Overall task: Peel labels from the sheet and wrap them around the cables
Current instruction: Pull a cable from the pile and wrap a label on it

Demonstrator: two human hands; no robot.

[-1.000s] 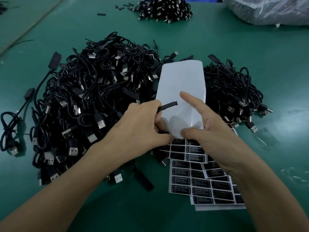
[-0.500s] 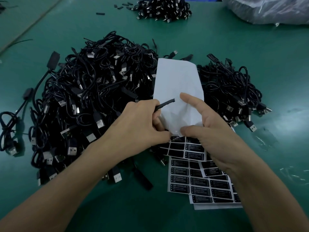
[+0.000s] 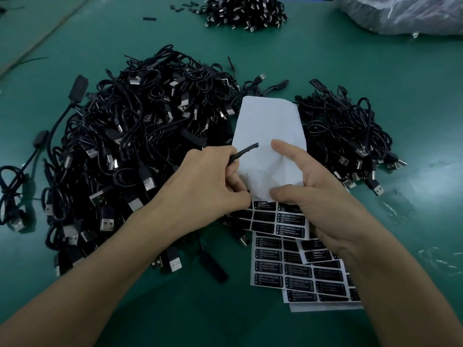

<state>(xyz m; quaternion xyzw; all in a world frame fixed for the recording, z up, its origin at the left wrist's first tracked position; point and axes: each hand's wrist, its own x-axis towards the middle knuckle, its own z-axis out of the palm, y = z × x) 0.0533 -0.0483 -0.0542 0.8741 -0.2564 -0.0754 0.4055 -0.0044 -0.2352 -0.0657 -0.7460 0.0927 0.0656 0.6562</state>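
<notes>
Table: a green work surface [image 3: 375, 71], with a clear plastic bag [image 3: 406, 13] at its far right corner.
Main cable heap: a big tangle of black USB leads [image 3: 140, 151] to the left of the hands; a smaller heap [image 3: 345, 131] lies to the right and a third heap [image 3: 245, 11] at the far edge.
Label sheets: a fanned stack [image 3: 300, 279] lies flat on the table under the right wrist, between the two nearer heaps.
Backing: the stripped white part of the top sheet [image 3: 270, 126] is bent upward and creased, standing over the rows of black labels [image 3: 290, 219] left on it.
Right hand: it [image 3: 323, 196] grips the bent backing, thumb at the fold and forefinger laid across the white face; the other fingers are hidden behind it.
Left hand: it [image 3: 205, 186] is curled round one cable [image 3: 246, 151], whose black tip sticks out above the knuckles, while its thumb reaches to the top row of labels.
Step in hand: probably lifting the next label off the top row.
How to do it well: keep the backing bent sharply so a label corner springs free, catch only that corner, peel slowly and low, and keep the cable tip close so the sticky side meets nothing else first.
</notes>
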